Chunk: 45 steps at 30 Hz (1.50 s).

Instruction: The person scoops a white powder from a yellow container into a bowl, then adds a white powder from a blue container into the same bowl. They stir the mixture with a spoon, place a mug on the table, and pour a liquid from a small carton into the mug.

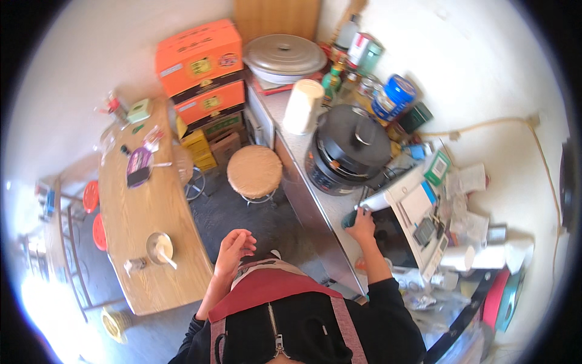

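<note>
On the right, my right hand point(362, 224) is closed around a dark green object point(349, 219) at the counter, in front of a microwave oven point(394, 236). What the object is cannot be made out. My left hand point(237, 248) hangs in front of my red apron point(273, 291) with fingers loosely curled and nothing in it. Beyond my right hand, a black electric pressure cooker point(348, 150) stands on the counter point(325, 200). Left of me, a metal bowl point(160, 248) with pale contents and a white spoon sits on a wooden table point(168, 204).
A round stool point(254, 172) stands between table and counter. Orange boxes point(200, 59) are stacked at the back beside a lidded oval pan point(284, 54). Stacked cups point(303, 107) and bottles line the counter. A purple packet point(139, 166) lies on the table.
</note>
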Available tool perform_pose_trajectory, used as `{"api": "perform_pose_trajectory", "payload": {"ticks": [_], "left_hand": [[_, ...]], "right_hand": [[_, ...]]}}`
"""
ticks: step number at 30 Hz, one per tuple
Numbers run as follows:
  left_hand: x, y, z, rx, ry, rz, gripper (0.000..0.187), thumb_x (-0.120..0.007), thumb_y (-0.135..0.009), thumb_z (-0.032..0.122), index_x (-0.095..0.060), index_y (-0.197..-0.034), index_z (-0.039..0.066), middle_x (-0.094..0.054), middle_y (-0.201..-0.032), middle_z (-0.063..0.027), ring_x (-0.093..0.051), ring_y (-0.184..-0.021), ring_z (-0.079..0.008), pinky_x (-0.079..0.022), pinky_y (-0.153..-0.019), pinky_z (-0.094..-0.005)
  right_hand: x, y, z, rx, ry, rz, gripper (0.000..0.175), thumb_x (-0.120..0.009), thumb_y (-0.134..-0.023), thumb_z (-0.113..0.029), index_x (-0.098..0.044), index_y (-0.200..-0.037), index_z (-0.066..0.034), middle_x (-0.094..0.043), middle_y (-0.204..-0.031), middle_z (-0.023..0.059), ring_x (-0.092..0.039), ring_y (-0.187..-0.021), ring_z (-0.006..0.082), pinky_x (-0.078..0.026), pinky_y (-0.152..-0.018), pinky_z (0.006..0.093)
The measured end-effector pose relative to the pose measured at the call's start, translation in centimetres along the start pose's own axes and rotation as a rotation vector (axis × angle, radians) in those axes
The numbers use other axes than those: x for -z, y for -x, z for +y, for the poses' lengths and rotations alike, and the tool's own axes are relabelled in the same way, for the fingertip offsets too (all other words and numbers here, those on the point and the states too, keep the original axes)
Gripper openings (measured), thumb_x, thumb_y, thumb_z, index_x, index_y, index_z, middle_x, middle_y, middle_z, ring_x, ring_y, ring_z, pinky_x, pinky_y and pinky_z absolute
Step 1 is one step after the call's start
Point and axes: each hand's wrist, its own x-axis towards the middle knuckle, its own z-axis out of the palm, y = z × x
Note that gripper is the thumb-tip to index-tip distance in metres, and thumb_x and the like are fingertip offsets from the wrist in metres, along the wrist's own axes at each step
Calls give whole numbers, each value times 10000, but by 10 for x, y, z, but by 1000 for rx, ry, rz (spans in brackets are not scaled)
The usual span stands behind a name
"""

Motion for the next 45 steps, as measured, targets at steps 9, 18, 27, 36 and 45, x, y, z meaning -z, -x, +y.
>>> {"api": "perform_pose_trajectory", "payload": {"ticks": [9,18,27,36,45], "left_hand": [[46,37,-18,-82,134,224,209,-509,-1018,250,-592,-1058,62,-656,-916,-46,-622,-780,-118,-514,-670,-252],[101,88,-31,-164,262,449,221,-526,-1010,265,-591,-1057,59,-652,-913,-40,-619,-776,-109,-509,-669,-243],[159,152,-56,-266,402,732,226,-536,-1005,264,-585,-1052,49,-649,-906,-45,-621,-779,-118,-505,-673,-253],[207,213,-88,-321,520,997,223,-542,-1001,272,-581,-1056,59,-658,-918,-43,-630,-765,-122,-509,-658,-270],[224,216,-93,-370,589,1081,213,-546,-1000,266,-577,-1063,65,-652,-900,-33,-619,-751,-107,-492,-657,-261]], "right_hand": [[19,18,-35,164,100,29,825,-813,-565,-222,-430,-1288,-113,-482,-1199,209,-530,-1094,425,-494,-885,494],[22,49,-229,844,-33,-103,767,-808,-581,-191,-452,-1257,-114,-518,-1118,189,-560,-1032,408,-508,-823,494],[-53,87,-512,1288,31,-194,777,-801,-586,-135,-444,-1274,-75,-506,-1168,223,-556,-1068,418,-520,-882,465],[-138,121,-678,1244,307,-210,765,-801,-633,-202,-430,-1288,-66,-500,-1234,244,-603,-1077,375,-544,-873,410],[-131,120,-714,1253,381,-367,918,-847,-592,-409,-422,-1320,-47,-538,-1264,245,-558,-1169,388,-498,-949,420]]}}
